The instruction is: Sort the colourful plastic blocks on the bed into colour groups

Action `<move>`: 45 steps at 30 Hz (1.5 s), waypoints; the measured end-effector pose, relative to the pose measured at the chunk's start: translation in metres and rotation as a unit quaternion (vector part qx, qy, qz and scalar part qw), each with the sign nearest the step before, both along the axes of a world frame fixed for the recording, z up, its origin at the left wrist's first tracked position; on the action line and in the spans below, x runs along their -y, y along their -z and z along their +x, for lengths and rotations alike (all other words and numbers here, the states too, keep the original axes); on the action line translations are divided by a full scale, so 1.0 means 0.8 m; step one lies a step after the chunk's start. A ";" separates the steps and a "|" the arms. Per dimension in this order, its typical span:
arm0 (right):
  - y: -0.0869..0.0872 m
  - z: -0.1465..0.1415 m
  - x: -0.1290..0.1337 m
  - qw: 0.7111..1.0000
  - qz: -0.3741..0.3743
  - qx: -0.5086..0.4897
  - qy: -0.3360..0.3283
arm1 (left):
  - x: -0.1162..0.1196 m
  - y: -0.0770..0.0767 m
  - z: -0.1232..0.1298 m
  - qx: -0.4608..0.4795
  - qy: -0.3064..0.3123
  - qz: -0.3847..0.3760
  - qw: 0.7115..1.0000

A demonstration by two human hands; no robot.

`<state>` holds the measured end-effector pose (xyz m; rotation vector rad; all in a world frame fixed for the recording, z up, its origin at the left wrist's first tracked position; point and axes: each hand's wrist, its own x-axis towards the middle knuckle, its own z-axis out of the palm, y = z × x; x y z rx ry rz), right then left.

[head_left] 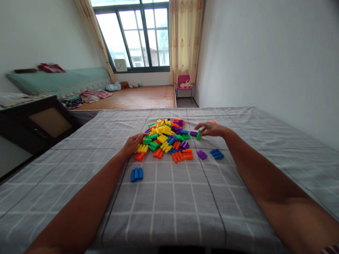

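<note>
A heap of yellow, green, orange, purple and blue plastic pieces (165,135) lies on the grey checked cloth. At its left edge rests my left hand (133,144), touching the pieces; its fingertips are partly hidden among them. My right hand (210,129) is to the right of the heap, fingers bent around a small green piece (198,135), which seems to be between thumb and fingers. A purple piece (193,133) lies just left of it. Apart from the heap are a blue piece (136,174) in front, a purple piece (202,154) and another blue piece (217,154) at the right.
The checked cloth (164,225) covers the wide surface under both arms. An orange piece (214,122) shows behind my right hand. Farther off are a dark cabinet (50,121) on the left, a low bed (143,97), a pink chair (184,82) and a white wall on the right.
</note>
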<state>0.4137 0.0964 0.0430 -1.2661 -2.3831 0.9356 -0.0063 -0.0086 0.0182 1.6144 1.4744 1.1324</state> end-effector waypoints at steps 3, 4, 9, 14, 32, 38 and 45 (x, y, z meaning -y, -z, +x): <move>-0.004 -0.004 0.006 1.000 0.003 -0.002 -0.022 | 0.000 0.000 -0.001 -0.001 -0.003 -0.001 1.000; -0.007 -0.004 0.007 1.000 -0.003 0.003 -0.027 | 0.000 0.000 -0.001 -0.002 -0.001 -0.002 1.000; -0.017 0.009 0.010 0.996 -0.030 0.075 -0.028 | -0.001 0.001 -0.002 0.001 0.004 -0.002 1.000; -0.015 0.006 0.007 0.993 0.067 0.094 0.000 | -0.002 0.002 -0.003 -0.005 0.004 -0.001 1.000; -0.016 -0.150 0.115 0.926 0.336 -0.052 -0.165 | 0.000 -0.005 -0.003 0.009 -0.045 0.048 0.998; -0.004 -0.204 0.140 0.907 0.356 -0.005 -0.225 | -0.007 0.009 -0.007 0.014 -0.036 0.035 0.999; -0.006 -0.259 0.125 0.881 0.374 0.081 -0.280 | -0.006 0.006 -0.008 0.046 -0.024 0.028 0.998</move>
